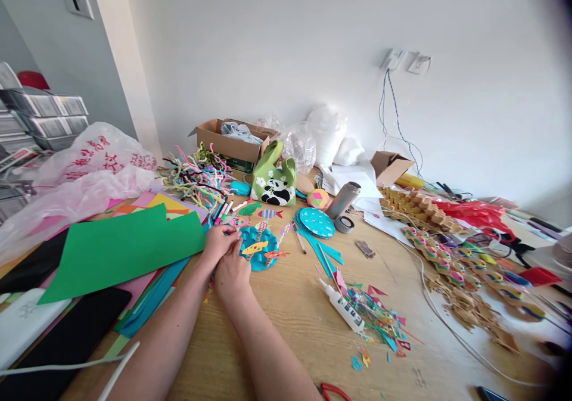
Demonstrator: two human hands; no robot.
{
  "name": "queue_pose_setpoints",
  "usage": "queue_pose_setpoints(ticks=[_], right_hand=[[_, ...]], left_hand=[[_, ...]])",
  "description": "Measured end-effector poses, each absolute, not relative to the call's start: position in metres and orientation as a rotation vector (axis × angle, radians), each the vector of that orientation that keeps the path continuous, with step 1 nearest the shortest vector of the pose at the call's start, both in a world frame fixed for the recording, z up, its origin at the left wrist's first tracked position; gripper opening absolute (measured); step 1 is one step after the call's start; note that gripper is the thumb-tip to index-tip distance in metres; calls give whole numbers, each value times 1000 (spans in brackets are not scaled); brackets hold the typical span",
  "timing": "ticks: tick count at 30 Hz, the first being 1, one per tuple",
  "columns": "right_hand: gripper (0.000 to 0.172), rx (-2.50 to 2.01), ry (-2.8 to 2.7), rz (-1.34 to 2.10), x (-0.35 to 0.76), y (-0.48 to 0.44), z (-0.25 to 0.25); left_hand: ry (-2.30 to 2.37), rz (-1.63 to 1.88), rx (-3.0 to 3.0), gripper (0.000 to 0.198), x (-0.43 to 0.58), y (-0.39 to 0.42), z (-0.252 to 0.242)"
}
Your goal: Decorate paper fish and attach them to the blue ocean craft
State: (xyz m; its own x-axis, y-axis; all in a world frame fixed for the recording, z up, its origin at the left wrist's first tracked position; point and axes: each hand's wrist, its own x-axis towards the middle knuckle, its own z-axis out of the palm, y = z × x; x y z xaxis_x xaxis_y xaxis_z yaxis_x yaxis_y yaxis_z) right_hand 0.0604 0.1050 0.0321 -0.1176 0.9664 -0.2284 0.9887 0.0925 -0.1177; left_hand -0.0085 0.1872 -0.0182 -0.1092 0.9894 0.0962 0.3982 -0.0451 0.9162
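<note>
Side by side at the left edge of a blue round craft piece, my two hands touch each other. My left hand has its fingers pressed together in a pinch; whatever is between them is too small to name. My right hand lies against it, fingers bunched toward the same spot, their tips partly hidden. Paper fish stand on the blue piece, among them a yellow fish and an orange-red fish. A striped blue and red fish lies behind it.
Green paper sheets are stacked at left. Behind are a panda bag and markers. To the right are blue discs, a metal bottle, a glue bottle, paper scraps and a white cable.
</note>
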Motion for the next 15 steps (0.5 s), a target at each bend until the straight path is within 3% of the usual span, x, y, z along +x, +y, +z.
queue_pose_setpoints(ticks=[15], right_hand=[[62,2036,2255,-328,61,104,34]], left_hand=[[1599,1169,1509,15,-7,185,-14]])
